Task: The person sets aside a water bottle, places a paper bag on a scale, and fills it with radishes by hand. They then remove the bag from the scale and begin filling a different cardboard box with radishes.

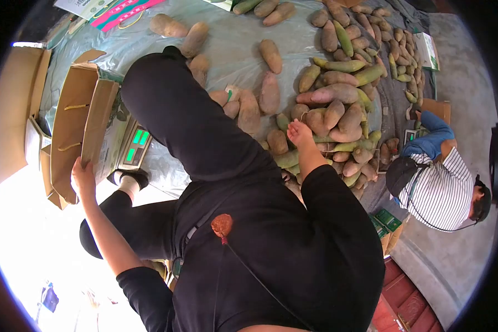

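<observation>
At the left, my left hand point(83, 178) grips the near edge of an open cardboard box point(106, 119), fingers closed on the board. Under or against that box is a digital scale point(134, 146) with lit green displays. My right hand point(300, 133) is at the near side of a heap of large root vegetables point(343, 94), some reddish-brown, some green and long like radishes. Its fingers are curled together; whether something small is between them cannot be made out. A pale brown root point(317, 122) lies right beside this hand.
More roots point(249, 110) lie loose on the plastic sheet point(232, 44) beyond my leg. Another cardboard box point(11, 110) stands at the far left. A pink and green printed carton point(122, 14) is at the top. At the right, a person in a striped shirt point(442, 191) bends beside another scale.
</observation>
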Tool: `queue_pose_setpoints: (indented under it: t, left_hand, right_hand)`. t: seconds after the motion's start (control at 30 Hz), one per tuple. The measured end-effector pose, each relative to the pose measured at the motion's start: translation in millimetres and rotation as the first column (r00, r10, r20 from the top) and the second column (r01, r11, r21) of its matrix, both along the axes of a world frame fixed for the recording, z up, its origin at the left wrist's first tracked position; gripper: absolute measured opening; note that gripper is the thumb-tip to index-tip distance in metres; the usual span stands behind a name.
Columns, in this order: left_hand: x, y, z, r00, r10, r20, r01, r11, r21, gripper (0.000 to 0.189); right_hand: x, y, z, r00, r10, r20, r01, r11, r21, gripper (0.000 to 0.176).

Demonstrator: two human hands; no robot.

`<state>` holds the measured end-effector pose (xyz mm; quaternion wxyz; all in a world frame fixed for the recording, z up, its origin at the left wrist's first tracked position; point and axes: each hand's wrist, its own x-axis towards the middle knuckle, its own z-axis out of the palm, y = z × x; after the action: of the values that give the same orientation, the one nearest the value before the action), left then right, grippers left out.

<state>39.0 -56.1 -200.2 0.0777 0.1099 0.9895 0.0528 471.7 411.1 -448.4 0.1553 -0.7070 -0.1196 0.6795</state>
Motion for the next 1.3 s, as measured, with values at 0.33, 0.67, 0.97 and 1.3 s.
queue_pose_setpoints:
  t: [0.33, 0.67, 0.97, 1.3]
  left_hand:
    - [-2, -1, -3, 0.998, -0.060, -0.006, 0.060, 0.997, 0.046, 0.024]
    - [-6, -8, -7, 1.000, -0.028, 0.011, 0.027, 0.999, 0.040, 0.024]
    - [-4, -12, -12, 1.000, -0.010, -0.021, 0.010, 1.000, -0.001, 0.033]
    - [9, 5, 8, 0.995, -0.022, -0.098, 0.008, 0.990, -0.139, 0.034]
  right_hand:
    - [-29, 14, 6, 0.987, -0.162, 0.013, 0.162, 0.987, -0.007, 0.020]
    - [-10, 16, 53, 0.994, 0.105, -0.016, -0.100, 0.974, 0.202, 0.020]
    - [-75, 4, 154, 0.888, 0.457, -0.051, -0.367, 0.771, 0.521, 0.020]
    - [-185, 8, 223, 0.765, 0.643, -0.039, -0.382, 0.502, 0.776, 0.016]
